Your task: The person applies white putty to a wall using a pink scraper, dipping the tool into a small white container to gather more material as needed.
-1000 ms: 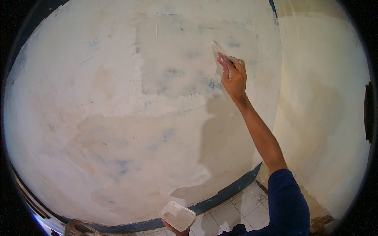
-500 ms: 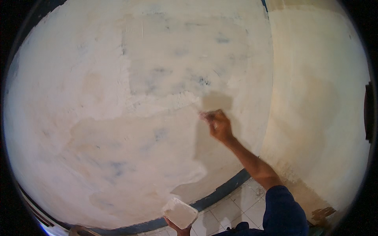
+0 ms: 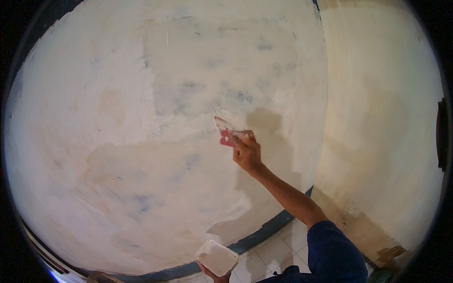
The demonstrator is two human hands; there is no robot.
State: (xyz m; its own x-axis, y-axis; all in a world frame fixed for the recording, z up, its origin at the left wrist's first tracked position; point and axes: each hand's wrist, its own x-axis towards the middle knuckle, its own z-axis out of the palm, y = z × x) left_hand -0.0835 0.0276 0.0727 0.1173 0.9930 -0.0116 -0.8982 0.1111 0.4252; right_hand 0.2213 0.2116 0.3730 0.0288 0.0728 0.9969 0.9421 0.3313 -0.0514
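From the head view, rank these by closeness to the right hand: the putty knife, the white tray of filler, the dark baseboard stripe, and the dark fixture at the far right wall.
1. Putty knife: held in the right hand, against the wall.
2. Dark baseboard stripe: below the hand, along the wall's foot.
3. White tray of filler: lower, at the bottom edge, held by the left hand.
4. Dark fixture: far right edge.

- A broad plastered wall (image 3: pixel 141 141) fills most of the view, off-white and patchy, with tan areas and faint bluish smudges.
- A paler, fresher-looking rectangular patch (image 3: pixel 212 70) sits in its upper middle.
- A dark blue band (image 3: pixel 264 233) runs along the wall's foot.
- A second, cream-yellow wall (image 3: pixel 382 118) meets it at a corner on the right, stained brown near its base.
- Pale square floor tiles (image 3: pixel 278 254) show below.
- Light is soft and dim.
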